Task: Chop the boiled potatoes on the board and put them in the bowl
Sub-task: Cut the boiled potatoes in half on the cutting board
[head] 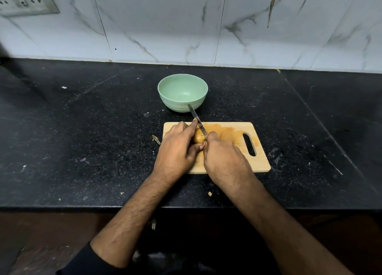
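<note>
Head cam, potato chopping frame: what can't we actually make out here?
- Knife handle: hidden inside the right hand.
- Potato: mostly covered by the left hand; whether it is cut yet is unclear.
- Second potato: blends into the stained board, outline blurred.
- Scraps on the counter: too small to identify.
- Wall socket: cut off by the frame's top-left edge.

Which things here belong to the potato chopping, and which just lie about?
Job: brown boiled potato; steel knife; pale wooden chopping board; green ribbed bowl; left hand; right hand.
Lying about: peel scrap; wall socket.
</note>
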The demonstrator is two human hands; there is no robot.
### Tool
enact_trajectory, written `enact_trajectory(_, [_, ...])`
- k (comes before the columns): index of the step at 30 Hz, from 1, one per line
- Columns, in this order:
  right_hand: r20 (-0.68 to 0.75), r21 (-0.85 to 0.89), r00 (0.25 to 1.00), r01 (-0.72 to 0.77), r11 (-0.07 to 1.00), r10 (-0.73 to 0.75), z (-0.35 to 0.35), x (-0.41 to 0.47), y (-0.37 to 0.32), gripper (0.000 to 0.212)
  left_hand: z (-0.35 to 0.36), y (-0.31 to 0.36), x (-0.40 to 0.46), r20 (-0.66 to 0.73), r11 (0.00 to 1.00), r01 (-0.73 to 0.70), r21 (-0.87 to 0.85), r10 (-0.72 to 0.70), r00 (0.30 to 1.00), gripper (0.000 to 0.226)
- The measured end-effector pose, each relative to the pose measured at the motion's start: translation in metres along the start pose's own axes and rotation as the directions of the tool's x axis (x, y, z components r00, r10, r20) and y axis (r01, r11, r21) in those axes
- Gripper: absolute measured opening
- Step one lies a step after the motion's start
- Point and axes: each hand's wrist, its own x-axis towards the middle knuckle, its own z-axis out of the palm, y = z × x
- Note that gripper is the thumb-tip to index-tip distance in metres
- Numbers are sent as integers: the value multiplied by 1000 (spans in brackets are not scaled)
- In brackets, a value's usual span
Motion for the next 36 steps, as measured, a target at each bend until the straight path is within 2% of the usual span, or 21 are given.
enact_trajectory(7, [107, 39, 994, 16, 999, -20, -4, -11, 17, 24, 1, 2, -1, -12, 1000, 22, -15, -22, 1000, 63])
enact_trajectory(12, [101, -37, 995, -18, 999, 22, -2, -15, 12, 18, 0, 3, 1, -5, 999, 27, -31, -27, 1000, 60])
enact_trajectory(26, [120, -106, 993, -2, 994, 15, -3, -13, 10, 23, 1, 4, -2, -20, 999, 26, -23, -26, 999, 56])
enact_trajectory(31, [141, -136, 990, 9, 991, 10, 0, -2, 3, 29, 1, 2, -2, -15, 998, 46, -52, -47, 999, 54])
enact_trajectory(36, [213, -190, 977, 22, 981, 19, 2, -21, 15, 22, 2, -2, 0, -13, 991, 98, -96, -100, 995, 55])
